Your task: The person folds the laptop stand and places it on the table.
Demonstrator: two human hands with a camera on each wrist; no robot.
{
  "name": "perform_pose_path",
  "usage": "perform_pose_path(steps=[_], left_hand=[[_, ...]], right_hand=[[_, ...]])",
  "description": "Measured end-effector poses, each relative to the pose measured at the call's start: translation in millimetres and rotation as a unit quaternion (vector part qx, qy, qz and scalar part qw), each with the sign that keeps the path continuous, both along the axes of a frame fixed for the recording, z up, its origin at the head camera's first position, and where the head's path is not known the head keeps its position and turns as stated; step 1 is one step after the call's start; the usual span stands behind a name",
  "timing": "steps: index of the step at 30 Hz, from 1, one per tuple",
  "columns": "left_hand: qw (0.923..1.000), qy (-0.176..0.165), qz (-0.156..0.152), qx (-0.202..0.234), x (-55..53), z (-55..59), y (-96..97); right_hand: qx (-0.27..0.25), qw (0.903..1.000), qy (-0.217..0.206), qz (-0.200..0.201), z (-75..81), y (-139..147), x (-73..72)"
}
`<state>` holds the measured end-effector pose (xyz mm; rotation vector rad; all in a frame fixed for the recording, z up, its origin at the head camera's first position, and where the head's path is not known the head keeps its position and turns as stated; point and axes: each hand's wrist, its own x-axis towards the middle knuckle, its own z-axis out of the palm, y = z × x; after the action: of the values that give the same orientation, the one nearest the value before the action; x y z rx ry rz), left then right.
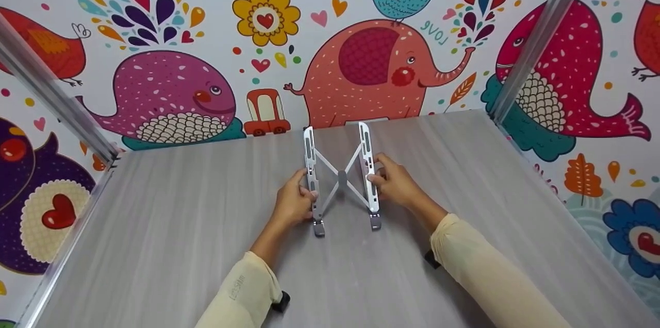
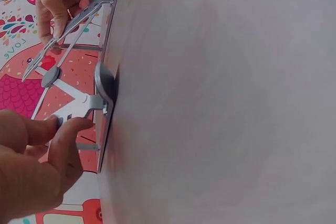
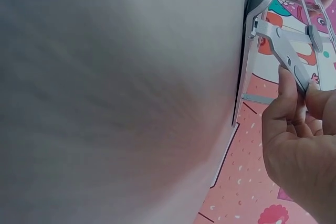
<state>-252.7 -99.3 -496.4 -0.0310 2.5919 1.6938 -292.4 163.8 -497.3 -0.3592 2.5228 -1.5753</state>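
You've got the folding stand standing mid-table, toward the back edge, crossbars spread in an X. Left hand pinches the left rail between thumb and fingers; right hand does the same on the right rail. Both grips narrow, metal held in each. Wrist views show the upper rails tilted up off the base strips, which lie along the table.

Visibility: from the head view your fingertips on the outer rail sides are partly hidden, and the base is mostly covered by the rails. Left wrist view crops your left hand at the left edge and your right hand at the top. Right wrist view has only a corner of your left hand, and the far rail runs out of frame. Can't tell how firmly you're pressing.
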Motion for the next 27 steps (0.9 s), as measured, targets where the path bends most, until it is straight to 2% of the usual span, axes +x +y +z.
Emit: perform_pose_path(steps=[14,27], left_hand=[[0.9996,-0.010,0.002,-0.025,-2.6,0.6,12.8],[0.9999,-0.005,-0.006,-0.011,-7.0,1.3,20.4]], right_hand=[[-0.013,0.9999,-0.002,0.004,-2.5,-2,0.0],[-0.013,0.9999,-0.009,0.003,1.2,-14,-0.9]])
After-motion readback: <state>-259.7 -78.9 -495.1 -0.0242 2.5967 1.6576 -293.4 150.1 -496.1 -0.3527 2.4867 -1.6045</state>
